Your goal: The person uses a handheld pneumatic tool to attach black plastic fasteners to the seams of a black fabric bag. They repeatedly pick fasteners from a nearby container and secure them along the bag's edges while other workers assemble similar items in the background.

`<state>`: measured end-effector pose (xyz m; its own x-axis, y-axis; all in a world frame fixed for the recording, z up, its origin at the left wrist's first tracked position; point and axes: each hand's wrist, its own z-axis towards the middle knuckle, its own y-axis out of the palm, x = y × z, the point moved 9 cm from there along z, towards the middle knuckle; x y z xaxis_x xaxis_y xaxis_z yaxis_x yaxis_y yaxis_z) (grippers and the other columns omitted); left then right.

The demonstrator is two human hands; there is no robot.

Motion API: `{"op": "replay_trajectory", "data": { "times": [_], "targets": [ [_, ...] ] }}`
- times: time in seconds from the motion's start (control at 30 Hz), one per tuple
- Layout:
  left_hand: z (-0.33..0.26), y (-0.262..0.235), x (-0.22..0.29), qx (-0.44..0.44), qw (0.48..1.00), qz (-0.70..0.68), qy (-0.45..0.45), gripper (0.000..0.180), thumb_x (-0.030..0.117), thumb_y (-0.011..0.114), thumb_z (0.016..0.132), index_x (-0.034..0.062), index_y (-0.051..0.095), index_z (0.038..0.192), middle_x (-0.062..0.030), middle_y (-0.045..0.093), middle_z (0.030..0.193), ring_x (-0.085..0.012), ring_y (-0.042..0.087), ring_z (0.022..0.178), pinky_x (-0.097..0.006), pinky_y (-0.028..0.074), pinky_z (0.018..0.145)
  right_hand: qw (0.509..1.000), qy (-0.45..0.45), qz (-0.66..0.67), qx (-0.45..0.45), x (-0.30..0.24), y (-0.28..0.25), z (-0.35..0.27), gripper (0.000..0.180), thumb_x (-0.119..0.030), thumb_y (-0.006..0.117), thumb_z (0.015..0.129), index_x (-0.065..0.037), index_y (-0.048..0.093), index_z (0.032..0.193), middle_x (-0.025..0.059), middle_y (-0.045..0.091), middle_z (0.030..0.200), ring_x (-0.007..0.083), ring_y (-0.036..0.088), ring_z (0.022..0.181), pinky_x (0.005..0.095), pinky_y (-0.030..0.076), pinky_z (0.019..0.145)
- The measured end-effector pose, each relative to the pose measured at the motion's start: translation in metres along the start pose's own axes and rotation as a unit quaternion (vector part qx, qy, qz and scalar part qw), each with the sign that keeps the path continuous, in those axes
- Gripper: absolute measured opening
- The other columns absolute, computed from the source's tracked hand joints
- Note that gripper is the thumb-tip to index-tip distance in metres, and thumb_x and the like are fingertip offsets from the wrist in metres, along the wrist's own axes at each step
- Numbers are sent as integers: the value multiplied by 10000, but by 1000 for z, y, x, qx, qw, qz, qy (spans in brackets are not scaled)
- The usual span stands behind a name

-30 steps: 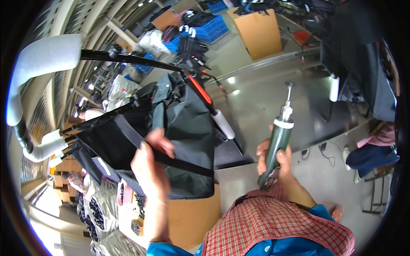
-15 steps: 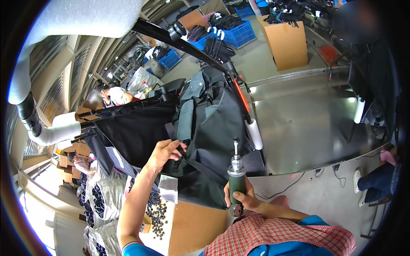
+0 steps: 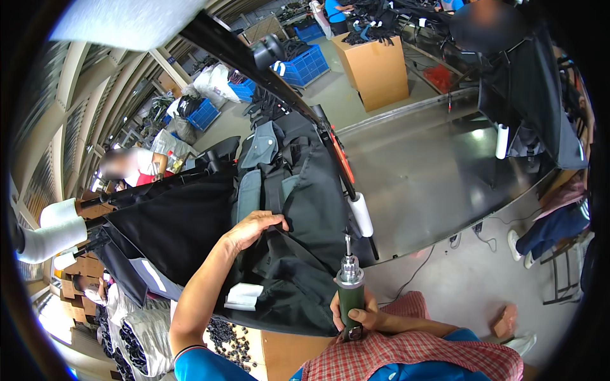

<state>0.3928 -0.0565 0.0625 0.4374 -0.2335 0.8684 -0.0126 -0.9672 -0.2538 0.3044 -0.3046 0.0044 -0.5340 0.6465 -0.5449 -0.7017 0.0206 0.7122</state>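
Note:
A stroller with a black fabric seat stands in front of me, its frame tubes partly wrapped in white foam. My left hand is closed over the middle of the seat, fingers pinched on a black strap that runs down to the right. Just above it are grey-blue harness pads. In my right hand is a green electric screwdriver, held upright near my body with its bit pointing up. A white paper label lies on the fabric below my left wrist.
Small black plastic parts lie by a cardboard box at the near edge. A shiny metal table stretches to the right, with another stroller at its far end. Other people work at the left and right.
The view has turned, so the surroundings shift left. My left hand has moved up slightly on the seat, its fingers more curled. The label has tipped over. The screwdriver stays in my right hand.

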Motion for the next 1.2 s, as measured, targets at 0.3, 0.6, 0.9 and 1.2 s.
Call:
{"op": "replay_trajectory", "data": {
  "times": [0.3,0.6,0.9,1.2],
  "targets": [
    [-102,-78,83,128,974,176,59,198,171,643,896,-11,721,899,-41,700,864,-90,582,832,-241,440,821,999,12,-17,-37,-50,-11,20,572,-191,598,882,-58,250,1316,147,546,927,184,612,714,314,513,643],
    [-122,-112,94,222,949,222,39,214,212,664,886,10,733,899,12,669,776,-55,540,717,-233,436,675,998,-27,-58,4,-80,-27,49,603,-202,618,857,-41,241,1300,169,546,906,224,618,658,340,517,595],
    [-103,-48,217,175,902,391,52,184,212,742,812,33,706,832,43,596,686,-66,488,606,-239,390,574,980,-138,-131,61,-120,-25,62,592,-158,553,882,-50,209,1351,173,539,915,215,615,606,321,514,554],
    [-99,63,355,167,757,579,253,291,107,764,726,-29,636,949,-22,632,841,-104,563,708,-272,465,686,955,-227,-182,56,-155,-5,58,603,-161,571,901,-49,222,1380,171,549,885,186,595,608,299,490,559]
  ]
}}
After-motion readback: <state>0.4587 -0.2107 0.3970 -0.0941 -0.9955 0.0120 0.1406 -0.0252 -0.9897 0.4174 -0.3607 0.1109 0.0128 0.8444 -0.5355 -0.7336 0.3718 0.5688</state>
